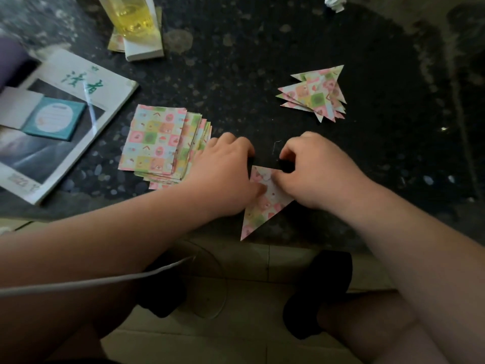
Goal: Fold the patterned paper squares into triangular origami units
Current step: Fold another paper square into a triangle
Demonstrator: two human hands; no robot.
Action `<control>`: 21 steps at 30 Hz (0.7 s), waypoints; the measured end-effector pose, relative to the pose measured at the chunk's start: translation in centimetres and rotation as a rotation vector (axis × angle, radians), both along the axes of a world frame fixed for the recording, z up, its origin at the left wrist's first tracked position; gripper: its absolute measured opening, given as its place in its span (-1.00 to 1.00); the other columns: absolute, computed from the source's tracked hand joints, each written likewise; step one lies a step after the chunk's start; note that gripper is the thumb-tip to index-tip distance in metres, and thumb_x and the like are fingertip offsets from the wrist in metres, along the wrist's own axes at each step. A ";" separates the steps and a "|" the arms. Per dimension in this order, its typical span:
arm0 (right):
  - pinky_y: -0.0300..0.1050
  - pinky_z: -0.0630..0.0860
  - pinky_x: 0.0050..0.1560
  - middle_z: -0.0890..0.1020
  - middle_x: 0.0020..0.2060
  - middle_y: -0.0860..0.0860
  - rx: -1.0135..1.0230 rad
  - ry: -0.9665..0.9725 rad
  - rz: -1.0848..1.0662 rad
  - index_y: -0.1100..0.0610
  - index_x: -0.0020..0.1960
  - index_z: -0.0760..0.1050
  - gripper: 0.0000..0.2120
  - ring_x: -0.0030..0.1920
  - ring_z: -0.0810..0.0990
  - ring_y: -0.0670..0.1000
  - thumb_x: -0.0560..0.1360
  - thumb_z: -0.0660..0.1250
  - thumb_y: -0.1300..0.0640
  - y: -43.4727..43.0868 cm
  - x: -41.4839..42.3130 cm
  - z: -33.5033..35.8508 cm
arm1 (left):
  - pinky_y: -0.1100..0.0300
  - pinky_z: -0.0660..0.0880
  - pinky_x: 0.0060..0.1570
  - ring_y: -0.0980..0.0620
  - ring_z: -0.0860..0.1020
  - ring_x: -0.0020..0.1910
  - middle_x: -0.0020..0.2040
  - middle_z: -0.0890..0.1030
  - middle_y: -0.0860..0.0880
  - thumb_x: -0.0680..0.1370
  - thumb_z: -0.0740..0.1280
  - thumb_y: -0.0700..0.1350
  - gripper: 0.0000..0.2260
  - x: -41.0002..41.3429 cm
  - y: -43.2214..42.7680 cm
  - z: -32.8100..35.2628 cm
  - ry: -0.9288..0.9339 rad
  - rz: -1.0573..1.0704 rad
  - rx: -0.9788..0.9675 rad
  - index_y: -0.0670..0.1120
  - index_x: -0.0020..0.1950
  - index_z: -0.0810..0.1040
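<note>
**Folding a patterned sheet at the table's near edge**

The folded triangle lies flat on the dark speckled table, between both hands. The left hand, fingers curled, presses its thumb on the paper's left side; whether its fingertips grip the edge cannot be told. The right hand pinches the upper right part with curled fingers, covering that corner. A stack of patterned squares sits just beside the left hand; a pile of finished triangular units lies farther back on the right. A magazine and a glass occupy the left. The triangle's long axis runs from between the hands to a sharp tip pointing near-left, at the table's edge.
</note>
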State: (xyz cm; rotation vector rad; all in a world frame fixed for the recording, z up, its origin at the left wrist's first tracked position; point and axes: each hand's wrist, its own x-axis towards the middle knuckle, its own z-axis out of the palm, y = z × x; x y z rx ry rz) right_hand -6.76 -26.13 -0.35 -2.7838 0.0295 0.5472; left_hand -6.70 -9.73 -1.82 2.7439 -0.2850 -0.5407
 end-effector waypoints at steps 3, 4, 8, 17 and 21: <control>0.00 0.62 0.03 0.55 0.00 -0.09 0.025 0.119 -0.039 -0.07 0.14 0.50 -0.70 -0.01 0.57 -0.04 0.49 0.49 -0.10 0.5 0.5 0.0 | 0.05 0.42 0.26 0.01 0.39 0.27 0.27 0.42 0.05 0.43 0.52 0.21 -0.44 0.9 -0.1 0.1 0.052 0.032 0.020 0.10 0.35 0.45; 0.00 0.63 0.02 0.57 -0.03 -0.09 0.040 0.148 -0.045 -0.08 0.09 0.51 -0.74 -0.03 0.57 -0.05 0.49 0.50 -0.10 0.5 0.5 0.1 | 0.06 0.44 0.23 0.03 0.40 0.24 0.23 0.42 0.06 0.42 0.53 0.21 -0.48 1.0 -0.1 0.1 0.065 0.035 0.019 0.10 0.30 0.48; -0.07 0.59 -0.10 0.56 -0.09 -0.09 0.063 0.187 -0.039 -0.08 -0.03 0.50 -0.81 -0.10 0.56 -0.07 0.51 0.50 -0.06 0.5 0.7 0.3 | 0.18 0.46 -0.01 0.10 0.43 0.04 0.05 0.41 0.14 0.41 0.56 0.17 -0.66 1.3 -0.1 0.3 0.101 0.047 -0.031 0.16 0.05 0.48; -0.23 0.51 -0.19 0.67 -0.20 -0.17 0.340 0.153 0.016 -0.10 -0.12 0.66 -0.93 -0.13 0.63 -0.17 0.54 0.46 -0.03 -1.0 0.3 1.6 | 0.30 0.48 -0.24 0.20 0.60 -0.16 -0.17 0.65 0.17 0.54 0.47 0.06 -0.97 1.3 0.3 1.4 0.205 0.080 -0.329 0.16 -0.06 0.64; -0.18 0.57 -0.10 0.71 -0.20 -0.17 0.507 0.132 -0.071 -0.09 -0.12 0.71 -0.92 -0.11 0.66 -0.17 0.54 0.48 0.00 -2.5 -0.1 3.3 | 0.13 0.53 -0.22 0.08 0.59 -0.25 -0.23 0.71 0.03 0.50 0.52 -0.01 -0.94 1.4 0.7 2.8 0.381 0.250 -0.645 0.03 -0.11 0.75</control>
